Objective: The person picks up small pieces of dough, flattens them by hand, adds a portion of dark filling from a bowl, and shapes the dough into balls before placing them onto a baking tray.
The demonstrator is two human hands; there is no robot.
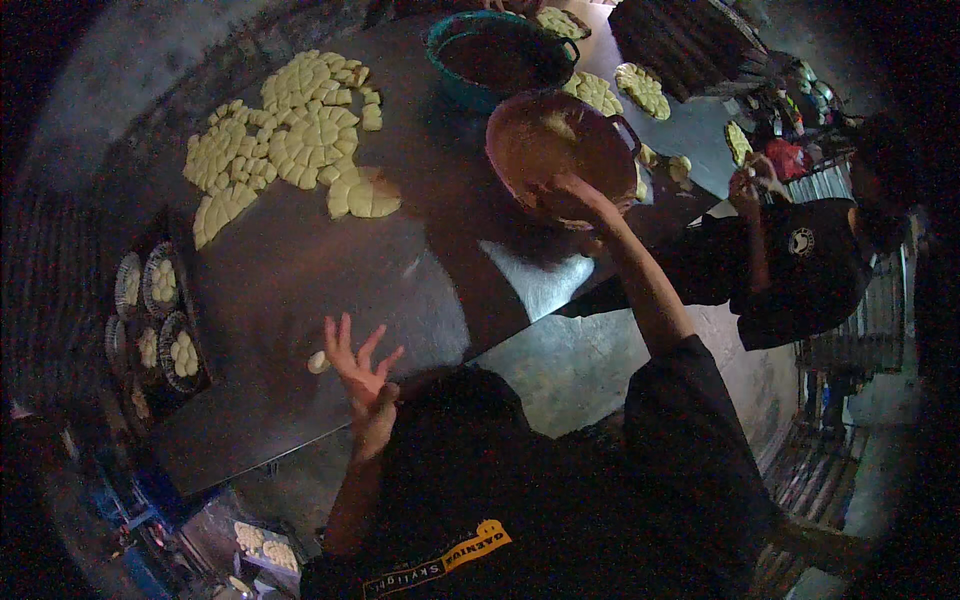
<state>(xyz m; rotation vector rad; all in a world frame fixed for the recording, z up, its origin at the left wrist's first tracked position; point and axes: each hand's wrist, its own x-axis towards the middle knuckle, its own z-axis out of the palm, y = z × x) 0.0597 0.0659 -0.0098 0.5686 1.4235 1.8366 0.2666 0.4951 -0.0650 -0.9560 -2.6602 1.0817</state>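
Note:
My left hand is held over the near part of the metal table, its fingers spread and nothing in them. Right beside its fingers lies a small pale lump of dough. My right arm stretches forward, and my right hand reaches into a reddish-brown basin with a side handle. The fingers are dark and blurred against the basin's inside, so whether they grip anything is unclear. A smear of yellowish stuff shows on the basin's inner wall.
Many cut dough pieces cover the table's far left. Behind the basin stands a teal basin with dark contents. More dough rounds lie farther right. A dark tray at left holds filled round moulds. At right, a co-worker handles something small.

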